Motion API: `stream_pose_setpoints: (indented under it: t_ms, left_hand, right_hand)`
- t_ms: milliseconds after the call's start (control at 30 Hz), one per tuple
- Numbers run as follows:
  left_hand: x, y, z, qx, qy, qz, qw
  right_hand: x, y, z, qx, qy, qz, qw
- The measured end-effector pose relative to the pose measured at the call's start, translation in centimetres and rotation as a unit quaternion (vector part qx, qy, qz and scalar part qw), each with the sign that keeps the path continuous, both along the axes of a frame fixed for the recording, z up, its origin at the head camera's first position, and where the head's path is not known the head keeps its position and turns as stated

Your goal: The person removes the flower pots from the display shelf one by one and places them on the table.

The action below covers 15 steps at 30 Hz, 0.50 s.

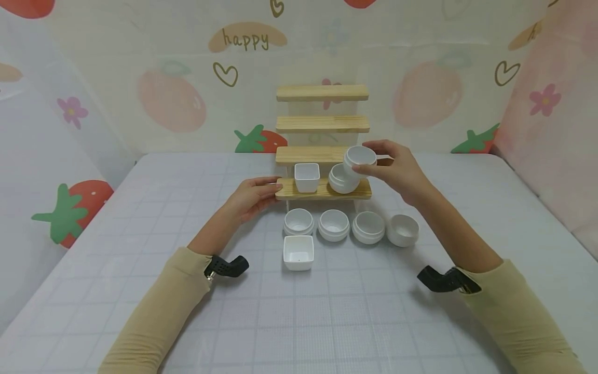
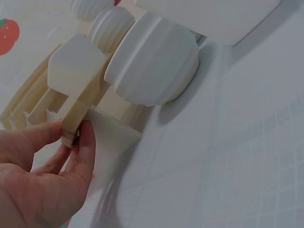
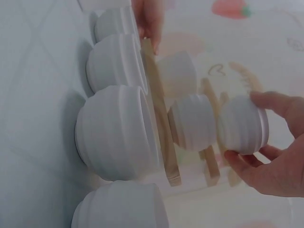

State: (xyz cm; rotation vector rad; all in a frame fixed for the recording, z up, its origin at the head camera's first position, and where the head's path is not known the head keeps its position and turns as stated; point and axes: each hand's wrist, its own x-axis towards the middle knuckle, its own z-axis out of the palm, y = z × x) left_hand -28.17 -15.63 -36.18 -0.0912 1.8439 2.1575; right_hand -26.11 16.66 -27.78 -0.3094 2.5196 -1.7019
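My left hand [image 1: 254, 197] pinches the left end of the bottom step of a wooden tiered shelf [image 1: 322, 154], thumb above and fingers below in the left wrist view. In my right hand [image 1: 397, 169] a round white pot [image 1: 360, 155] is gripped by its sides, tilted slightly. It is raised just above another round white pot [image 1: 343, 182] that sits at the right of the bottom step. A square white pot [image 1: 307, 175] stands on the left part of that same step. The right wrist view shows the held pot [image 3: 243, 124] between thumb and fingers.
Several round white pots stand in a row on the table before the shelf, the rightmost a plain round pot [image 1: 403, 230]. A square white pot [image 1: 298, 253] sits in front of the row's left end. Behind the shelf hangs a printed backdrop [image 1: 177, 31].
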Motion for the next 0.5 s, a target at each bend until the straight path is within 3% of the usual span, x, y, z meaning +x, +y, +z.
stream_pose_setpoints:
  t_ms: [500]
  left_hand:
    - [0.0, 0.0, 0.0, 0.0, 0.002, 0.001, 1.0]
  right_hand:
    - [1.7, 0.1, 0.0, 0.018, -0.012, 0.017, 1.0]
